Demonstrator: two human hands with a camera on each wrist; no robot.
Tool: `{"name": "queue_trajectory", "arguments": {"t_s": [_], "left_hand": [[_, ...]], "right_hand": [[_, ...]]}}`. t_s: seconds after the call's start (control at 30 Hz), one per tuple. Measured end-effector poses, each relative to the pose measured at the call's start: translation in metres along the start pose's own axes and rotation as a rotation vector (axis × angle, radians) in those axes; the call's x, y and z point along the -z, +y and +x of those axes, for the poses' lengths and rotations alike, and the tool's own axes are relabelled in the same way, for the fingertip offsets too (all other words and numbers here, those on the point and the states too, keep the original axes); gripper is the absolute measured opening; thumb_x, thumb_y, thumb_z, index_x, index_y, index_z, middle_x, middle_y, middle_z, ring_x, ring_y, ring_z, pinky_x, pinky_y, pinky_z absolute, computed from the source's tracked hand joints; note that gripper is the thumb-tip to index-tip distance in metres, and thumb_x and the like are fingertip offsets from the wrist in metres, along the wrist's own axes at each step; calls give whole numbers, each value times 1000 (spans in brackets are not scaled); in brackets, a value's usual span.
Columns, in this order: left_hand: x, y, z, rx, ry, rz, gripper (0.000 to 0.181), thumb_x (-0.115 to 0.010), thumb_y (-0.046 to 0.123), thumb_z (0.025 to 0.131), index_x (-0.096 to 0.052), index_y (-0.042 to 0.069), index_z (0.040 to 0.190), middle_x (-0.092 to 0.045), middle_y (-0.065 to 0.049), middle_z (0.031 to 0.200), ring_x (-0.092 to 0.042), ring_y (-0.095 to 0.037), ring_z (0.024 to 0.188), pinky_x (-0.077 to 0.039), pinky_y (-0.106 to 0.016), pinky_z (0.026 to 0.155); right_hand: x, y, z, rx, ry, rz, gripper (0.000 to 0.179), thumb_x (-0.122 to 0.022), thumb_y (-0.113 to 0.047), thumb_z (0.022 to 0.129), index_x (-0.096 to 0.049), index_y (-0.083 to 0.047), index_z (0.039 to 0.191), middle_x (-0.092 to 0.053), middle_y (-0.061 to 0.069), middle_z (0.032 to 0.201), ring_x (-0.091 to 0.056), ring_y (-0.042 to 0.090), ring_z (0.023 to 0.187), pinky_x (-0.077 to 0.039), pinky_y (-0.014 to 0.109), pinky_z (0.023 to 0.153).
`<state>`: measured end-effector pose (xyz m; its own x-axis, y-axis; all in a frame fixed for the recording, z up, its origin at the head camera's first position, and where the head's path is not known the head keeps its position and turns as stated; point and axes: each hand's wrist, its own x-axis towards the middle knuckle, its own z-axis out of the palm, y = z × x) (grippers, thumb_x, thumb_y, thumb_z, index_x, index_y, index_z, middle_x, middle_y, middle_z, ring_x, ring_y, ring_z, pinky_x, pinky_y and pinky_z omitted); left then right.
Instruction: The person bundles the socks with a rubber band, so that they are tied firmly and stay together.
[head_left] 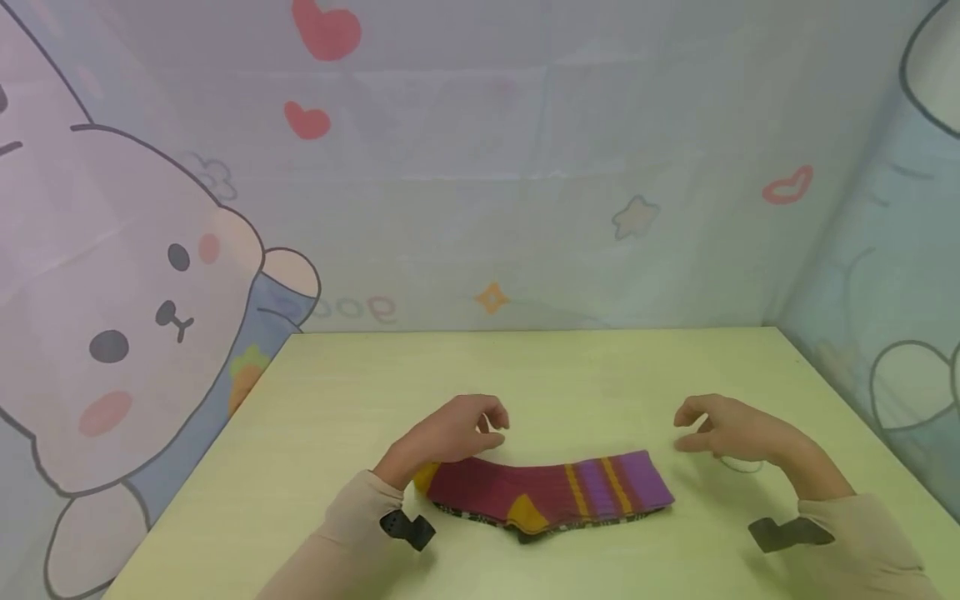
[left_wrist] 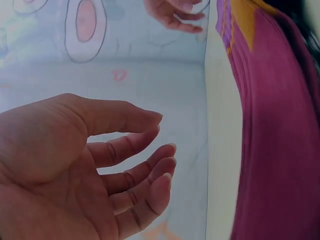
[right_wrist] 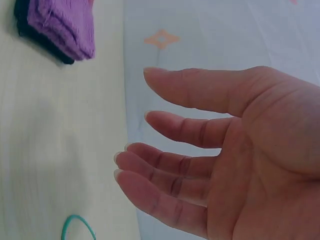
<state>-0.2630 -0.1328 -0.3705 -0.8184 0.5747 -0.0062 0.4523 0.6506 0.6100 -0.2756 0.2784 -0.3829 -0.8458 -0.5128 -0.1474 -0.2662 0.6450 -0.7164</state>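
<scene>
A maroon sock [head_left: 487, 492] with a purple cuff, yellow stripes, yellow heel and yellow toe lies flat on the table, toe to the left. Under its near edge shows a dark patterned sock [head_left: 534, 537]. My left hand [head_left: 461, 429] hovers over the toe end with fingers loosely bent and nothing in them; it partly hides the toe. Off the cuff end, to the right, my right hand [head_left: 731, 429] hangs in the air, relaxed and holding nothing. Layered purple cuff edges [right_wrist: 65, 30] appear in the right wrist view. A thin teal loop [right_wrist: 75, 217] lies below that hand.
The pale yellow table [head_left: 360, 375] ends at a hanging cloth backdrop [head_left: 465, 208] printed with hearts and a cartoon animal. More printed cloth [head_left: 885, 275] stands along the right side. Each sleeve bears a dark wrist mount, the left one [head_left: 407, 528] close to the sock toe.
</scene>
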Motion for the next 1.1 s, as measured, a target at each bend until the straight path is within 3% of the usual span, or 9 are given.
{"name": "queue_trajectory", "arguments": {"t_s": [0.3,0.53,0.63,0.83,0.93,1.1], "left_hand": [[-37,29,48,-97,-109,71,15,-58,13,102,-67,8,112,-66,4,106,-62,-10,95,-50,-24,82],[-67,50,73,-205,-192,151,13,-59,12,100,-67,12,110,-65,7,102,-59,-3,89,-47,-17,75],[-76,59,81,-230,-212,209,11,-60,12,99,-67,14,107,-63,10,98,-56,-2,86,-45,-15,74],[-88,75,92,-221,-253,317,14,-61,9,98,-65,16,109,-59,11,92,-53,-4,78,-43,-15,67],[-92,80,97,-187,-264,354,23,-58,10,99,-63,18,120,-60,9,94,-53,-5,76,-44,-17,67],[-101,88,108,-115,-279,411,50,-55,5,97,-56,31,139,-64,12,120,-57,-4,91,-45,-20,73]], "right_hand": [[11,19,-1,-48,10,7,45,-71,-20,94,-54,13,119,-56,25,117,-63,33,99,-56,44,73],[22,38,-10,-98,42,-19,42,-69,-20,95,-54,13,117,-58,18,112,-60,27,95,-55,41,72],[28,41,-14,-125,50,-50,44,-68,-18,95,-52,16,118,-58,22,112,-60,29,94,-55,43,72],[34,50,-15,-183,44,-87,45,-65,-15,96,-48,21,117,-54,35,117,-59,43,102,-56,49,74],[35,53,-15,-203,45,-103,43,-66,-13,95,-49,21,115,-56,34,114,-61,42,99,-56,48,72],[35,57,-15,-221,57,-129,40,-66,-11,93,-50,20,112,-58,28,107,-62,36,94,-56,47,70]]}}
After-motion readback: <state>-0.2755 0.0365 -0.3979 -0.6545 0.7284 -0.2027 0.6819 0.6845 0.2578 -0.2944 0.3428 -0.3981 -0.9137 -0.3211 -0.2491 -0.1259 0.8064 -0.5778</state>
